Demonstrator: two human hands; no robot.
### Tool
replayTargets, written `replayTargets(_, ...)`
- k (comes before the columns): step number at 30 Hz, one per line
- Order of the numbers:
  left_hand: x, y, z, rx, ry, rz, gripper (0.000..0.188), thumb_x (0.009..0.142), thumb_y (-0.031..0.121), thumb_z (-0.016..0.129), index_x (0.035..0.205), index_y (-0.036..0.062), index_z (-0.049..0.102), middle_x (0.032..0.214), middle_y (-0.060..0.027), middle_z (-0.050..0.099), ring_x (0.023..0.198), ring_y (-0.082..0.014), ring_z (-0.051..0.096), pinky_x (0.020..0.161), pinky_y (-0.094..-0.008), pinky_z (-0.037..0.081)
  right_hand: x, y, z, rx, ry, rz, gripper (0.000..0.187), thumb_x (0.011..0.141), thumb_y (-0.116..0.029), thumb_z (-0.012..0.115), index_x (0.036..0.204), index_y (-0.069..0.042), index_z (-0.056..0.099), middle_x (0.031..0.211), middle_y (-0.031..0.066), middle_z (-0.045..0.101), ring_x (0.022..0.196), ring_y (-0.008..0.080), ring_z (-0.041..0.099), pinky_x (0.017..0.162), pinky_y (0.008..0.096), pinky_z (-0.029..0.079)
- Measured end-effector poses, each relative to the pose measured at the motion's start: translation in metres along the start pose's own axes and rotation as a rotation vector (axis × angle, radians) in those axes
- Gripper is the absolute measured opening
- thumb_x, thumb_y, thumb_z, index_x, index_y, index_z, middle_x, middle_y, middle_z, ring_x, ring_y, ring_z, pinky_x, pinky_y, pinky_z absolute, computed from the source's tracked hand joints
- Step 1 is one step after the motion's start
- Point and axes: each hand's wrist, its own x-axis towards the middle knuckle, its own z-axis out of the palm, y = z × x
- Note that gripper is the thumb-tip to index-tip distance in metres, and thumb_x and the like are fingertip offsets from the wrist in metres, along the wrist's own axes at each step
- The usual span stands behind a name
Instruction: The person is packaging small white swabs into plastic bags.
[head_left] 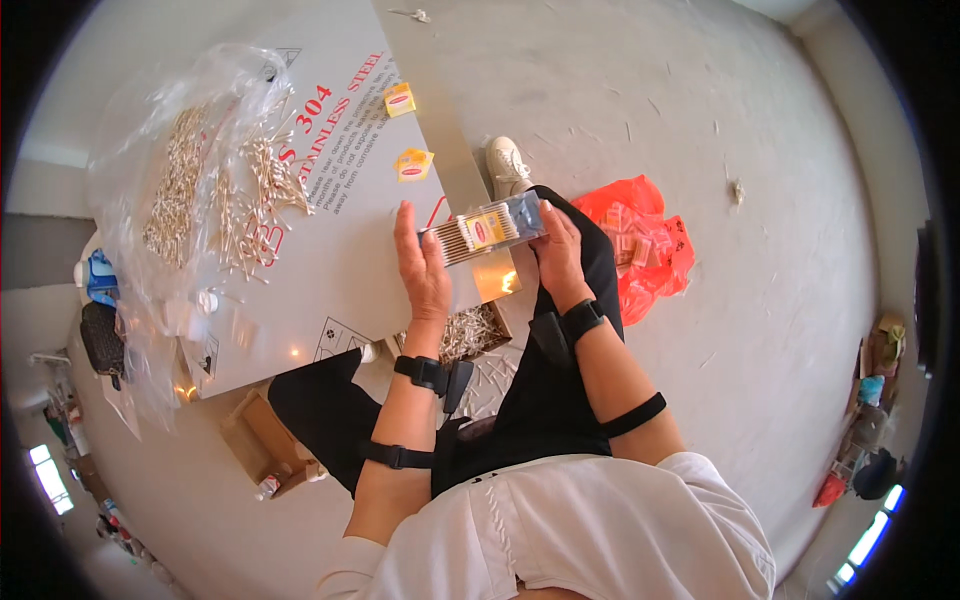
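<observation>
A clear, flat pack of cotton swabs (pixel 458 240) with a yellow label is held level between my two hands, over the table's right edge. My left hand (pixel 425 280) has the pack's left end against its thumb and fingers, one finger pointing up past it. At the other end, my right hand (pixel 562 258) pinches the bluish end of the pack. Loose cotton swabs (pixel 265 185) lie scattered on the steel-sheet table (pixel 340 270), beside a large clear plastic bag (pixel 125 190) full of more swabs. Two small yellow labels (pixel 413 165) rest near the table's right edge.
On the floor to the right lies a red plastic bag (pixel 655 275) of small packs. Under the table's near edge stands a cardboard box (pixel 495 335) with loose swabs, and more swabs litter the floor. Another cardboard box (pixel 245 435) is at the lower left.
</observation>
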Motion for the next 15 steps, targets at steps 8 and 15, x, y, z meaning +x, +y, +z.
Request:
replayTargets(8,0.001,0.009,0.026,-0.202,0.054,-0.116,0.046,0.103,0.026,0.038,0.141,-0.0001,0.038,0.142,-0.0176,0.043,0.132,-0.0266,0.041,0.11,-0.0376,0.03,0.007,0.003,0.031,0.633,-0.129,0.285,0.026,0.087,-0.014,0.07,0.109,0.0,0.066,0.093,0.0032,0.066,0.082,0.0151,0.063,0.075,0.0317,0.053)
replayTargets(15,0.0,0.009,0.031,-0.184,0.087,-0.116,0.046,0.104,0.027,0.036,0.139,-0.0017,0.041,0.142,-0.0169,0.043,0.132,-0.027,0.04,0.111,-0.0376,0.029,0.007,0.003,0.029,0.539,-0.106,0.264,0.022,0.087,-0.01,0.069,0.106,0.0,0.067,0.091,0.0029,0.066,0.078,0.0132,0.062,0.073,0.029,0.053)
